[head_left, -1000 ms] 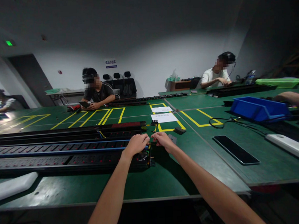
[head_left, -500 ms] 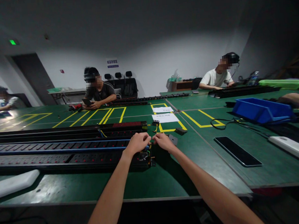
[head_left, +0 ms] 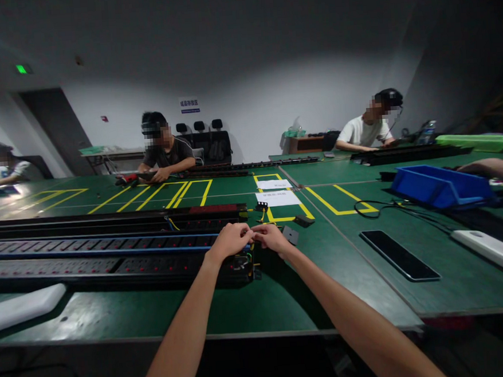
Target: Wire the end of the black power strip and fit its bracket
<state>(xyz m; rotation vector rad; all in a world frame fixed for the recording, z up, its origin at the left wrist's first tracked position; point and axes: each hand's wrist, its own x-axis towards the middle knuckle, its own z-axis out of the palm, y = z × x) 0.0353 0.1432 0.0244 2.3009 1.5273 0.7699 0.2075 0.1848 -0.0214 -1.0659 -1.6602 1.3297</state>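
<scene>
Long black power strips (head_left: 153,266) with rows of sockets and red dots lie side by side on the green table (head_left: 327,286). At the right end of the blue-edged strip (head_left: 143,243), my left hand (head_left: 231,238) is closed, its fingertips pinched together. Against those fingertips, my right hand (head_left: 272,237) is closed in a pinch too. What lies between the fingers is too small to make out. Yellow wires and an open end (head_left: 242,264) show just below my left hand. A dark flat end plate (head_left: 290,236) lies right beside my right hand.
A phone (head_left: 398,256), a white bar-shaped device (head_left: 497,254) and a blue bin (head_left: 443,186) are to the right. Another white device (head_left: 25,307) lies at left. Paper labels (head_left: 277,199) and yellow tape mark the table. Co-workers sit across; someone's hand (head_left: 494,170) is by the bin.
My right hand has moved slightly left, so its fingertips now meet those of my left hand. The left hand has hardly moved. Across the table, a co-worker has lowered a dark object.
</scene>
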